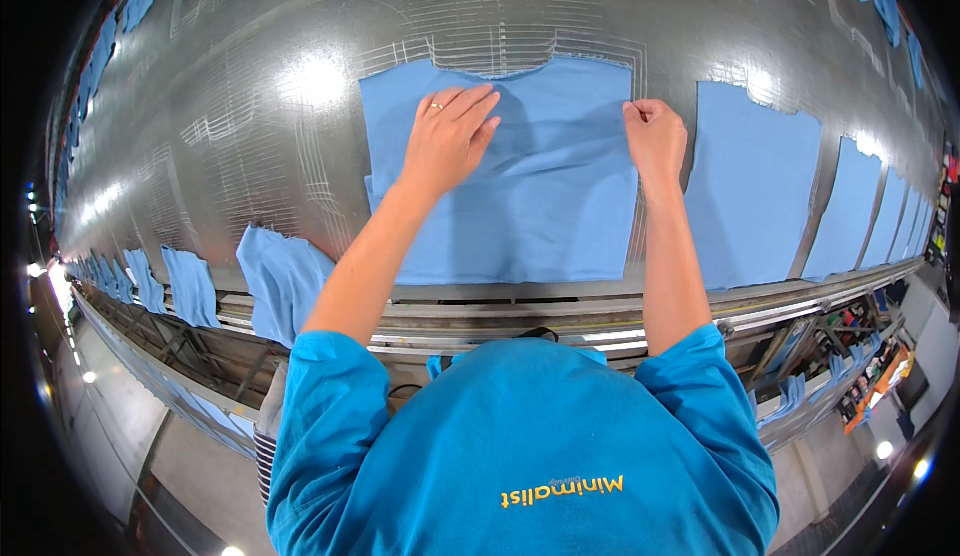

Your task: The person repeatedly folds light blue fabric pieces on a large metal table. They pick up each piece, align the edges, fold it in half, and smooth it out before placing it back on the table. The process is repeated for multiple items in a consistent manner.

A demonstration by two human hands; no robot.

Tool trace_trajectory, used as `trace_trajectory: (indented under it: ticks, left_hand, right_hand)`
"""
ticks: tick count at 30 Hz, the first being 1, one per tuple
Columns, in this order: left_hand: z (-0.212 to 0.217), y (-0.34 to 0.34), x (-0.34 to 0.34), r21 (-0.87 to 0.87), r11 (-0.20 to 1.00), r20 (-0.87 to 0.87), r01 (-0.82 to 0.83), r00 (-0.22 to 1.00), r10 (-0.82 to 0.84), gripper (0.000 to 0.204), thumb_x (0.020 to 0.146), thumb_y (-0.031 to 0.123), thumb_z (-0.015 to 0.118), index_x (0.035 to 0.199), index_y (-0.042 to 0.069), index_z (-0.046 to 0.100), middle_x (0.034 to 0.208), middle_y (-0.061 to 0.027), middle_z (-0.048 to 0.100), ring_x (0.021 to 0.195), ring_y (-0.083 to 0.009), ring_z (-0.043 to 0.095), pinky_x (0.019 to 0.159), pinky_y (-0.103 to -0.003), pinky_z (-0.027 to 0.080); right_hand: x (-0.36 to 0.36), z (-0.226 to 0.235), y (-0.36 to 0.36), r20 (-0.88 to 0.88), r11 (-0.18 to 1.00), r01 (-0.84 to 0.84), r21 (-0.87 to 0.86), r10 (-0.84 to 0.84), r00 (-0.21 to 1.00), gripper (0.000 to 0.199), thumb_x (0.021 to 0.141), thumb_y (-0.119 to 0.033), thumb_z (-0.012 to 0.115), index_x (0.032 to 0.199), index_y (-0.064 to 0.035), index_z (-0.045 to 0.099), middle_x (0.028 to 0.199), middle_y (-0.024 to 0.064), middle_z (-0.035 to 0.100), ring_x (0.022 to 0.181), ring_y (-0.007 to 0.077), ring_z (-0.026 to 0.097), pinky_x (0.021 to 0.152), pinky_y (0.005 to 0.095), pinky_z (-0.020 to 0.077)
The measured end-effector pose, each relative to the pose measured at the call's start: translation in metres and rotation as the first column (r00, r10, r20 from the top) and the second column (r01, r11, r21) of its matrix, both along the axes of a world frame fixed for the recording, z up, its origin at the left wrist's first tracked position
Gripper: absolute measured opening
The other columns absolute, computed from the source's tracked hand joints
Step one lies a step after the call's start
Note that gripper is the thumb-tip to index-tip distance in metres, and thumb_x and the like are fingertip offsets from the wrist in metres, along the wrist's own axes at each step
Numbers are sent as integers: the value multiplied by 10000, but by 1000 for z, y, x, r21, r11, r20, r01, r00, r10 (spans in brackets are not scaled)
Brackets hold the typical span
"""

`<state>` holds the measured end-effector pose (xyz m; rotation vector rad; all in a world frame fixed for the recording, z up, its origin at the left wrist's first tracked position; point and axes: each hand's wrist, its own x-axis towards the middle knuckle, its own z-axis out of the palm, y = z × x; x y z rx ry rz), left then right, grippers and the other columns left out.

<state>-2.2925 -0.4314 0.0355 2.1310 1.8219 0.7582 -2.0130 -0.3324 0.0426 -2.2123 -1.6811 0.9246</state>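
Note:
A light blue cut fabric panel (545, 226), shaped like a shirt body with a curved neckline, lies on the dark grey table (290, 146) in front of me. Slight creases run across its middle and right side. My left hand (452, 136) rests over its upper left part, fingers stretched out and pointing up to the right; a ring is on one finger. At the panel's right edge, my right hand (657, 139) is closed in a pinch on the fabric's border. White ruled guide lines (500, 6) on the table surround the neckline.
To the right, more blue panels (755, 186) lie flat in a row along the table. On the left, loose blue pieces (283, 271) hang over the near edge. A metal rail (520, 314) runs along that edge. Further blue pieces (880, 1) lie along the far side.

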Motion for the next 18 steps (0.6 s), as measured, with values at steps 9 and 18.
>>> trace_trajectory:
  ticks: [9, 18]
  left_hand:
    - [-12, 18, -2, 5, 1000, -15, 0, 1000, 0, 302, 935, 180, 746, 1218, 76, 729, 1317, -46, 705, 1187, -248, 638, 1030, -426, 451]
    - [-13, 19, 3, 34, 999, -49, -11, 999, 13, 311, 925, 184, 759, 1220, 91, 727, 1345, -54, 687, 1220, -257, 625, 1057, -421, 436]
  right_hand:
    - [-3, 19, 6, -137, 999, 26, -35, -31, 990, 256, 887, -209, 673, 989, 11, 751, 879, 109, 761, 791, 207, 698, 749, 352, 552]
    - [-4, 5, 5, -506, 966, 218, -142, -260, 823, 331, 940, -263, 768, 1090, 31, 744, 879, 51, 727, 749, 95, 622, 640, 266, 504]
